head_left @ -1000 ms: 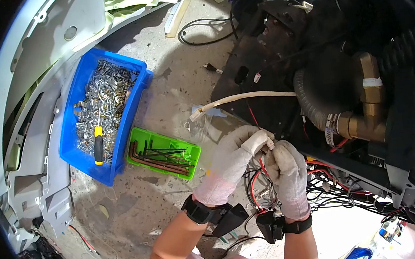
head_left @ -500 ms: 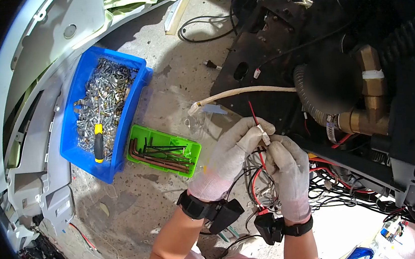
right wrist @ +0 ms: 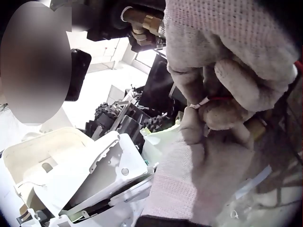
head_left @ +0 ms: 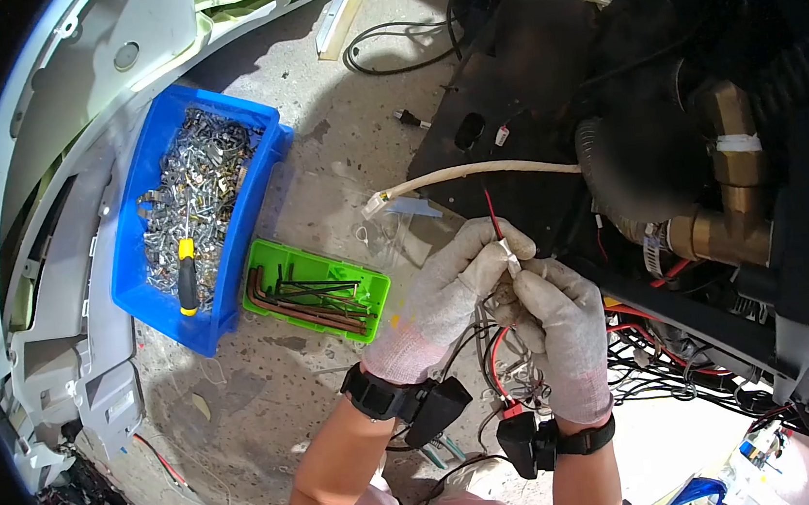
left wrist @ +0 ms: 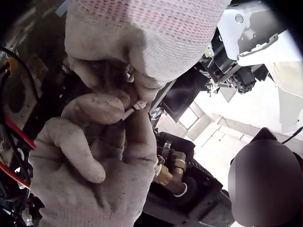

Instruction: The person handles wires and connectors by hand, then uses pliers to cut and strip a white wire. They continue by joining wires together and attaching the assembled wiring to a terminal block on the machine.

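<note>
Both hands wear whitish knit gloves and meet in front of the dark machine panel. The left hand (head_left: 451, 282) pinches a small white connector (head_left: 508, 254) between thumb and fingers. A thin red wire (head_left: 492, 207) sticks up past its fingertips. The right hand (head_left: 567, 320), fingers curled, has its thumb and forefinger at the connector's lower end. In the left wrist view the white connector (left wrist: 138, 105) shows between the two hands' fingertips. Seen from the right wrist, the red wire (right wrist: 218, 99) runs into the pinched white piece; the fingers hide part of it.
Left of the hands lie a green tray (head_left: 378, 306) of hex keys and a blue bin (head_left: 125, 279) of screws with a screwdriver (head_left: 189, 276) on top. A cream sheathed cable (head_left: 474, 170) crosses the black panel (head_left: 534, 133). Brass fittings (head_left: 735, 184) stand right; loose wires hang below.
The connector has risen slightly and turned between the fingers, and the red wire stands more upright. The right fingertips have closed over the connector's lower end. The head view has shifted slightly.
</note>
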Motion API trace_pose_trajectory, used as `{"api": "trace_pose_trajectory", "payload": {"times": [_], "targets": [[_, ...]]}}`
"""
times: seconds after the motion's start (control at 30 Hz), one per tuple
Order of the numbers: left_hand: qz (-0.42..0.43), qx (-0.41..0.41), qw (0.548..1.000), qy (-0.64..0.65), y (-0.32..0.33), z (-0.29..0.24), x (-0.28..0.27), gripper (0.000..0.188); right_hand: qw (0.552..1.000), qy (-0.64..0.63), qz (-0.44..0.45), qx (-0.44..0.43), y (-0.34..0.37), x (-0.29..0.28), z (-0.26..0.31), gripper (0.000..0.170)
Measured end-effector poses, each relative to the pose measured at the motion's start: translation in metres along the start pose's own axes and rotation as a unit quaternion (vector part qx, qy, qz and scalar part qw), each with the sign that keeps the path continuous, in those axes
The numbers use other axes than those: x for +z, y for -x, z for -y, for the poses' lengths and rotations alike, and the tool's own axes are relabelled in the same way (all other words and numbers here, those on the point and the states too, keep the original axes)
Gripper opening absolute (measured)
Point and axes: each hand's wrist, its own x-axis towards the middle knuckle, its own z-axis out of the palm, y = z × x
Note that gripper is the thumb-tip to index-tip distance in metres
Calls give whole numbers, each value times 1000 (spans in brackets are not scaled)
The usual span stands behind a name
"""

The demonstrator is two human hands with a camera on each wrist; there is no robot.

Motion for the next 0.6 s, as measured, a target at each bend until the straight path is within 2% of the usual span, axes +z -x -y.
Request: {"api": "trace_pose_trajectory", "payload": {"times": [0.27, 0.37, 0.43, 0.57, 0.6], "targets": [[-17, -19, 1000, 12, -2, 2, -2, 16, 998, -63, -8, 1, -4, 2, -7, 18], [-11, 5, 999, -47, -2, 0, -3, 15, 998, -58, -2, -1, -7, 1, -11, 14], [-12, 4, 998, -59, -3, 0, -4, 16, 998, -34, -34, -44, -6, 6, -11, 11], [-40, -1, 995, -94, -2, -7, 3, 17, 996, -47, -33, -62, -5, 10, -11, 11], [-49, -1, 991, -123, -2, -8, 3, 18, 995, -18, -48, -82, -7, 10, -14, 11]]}}
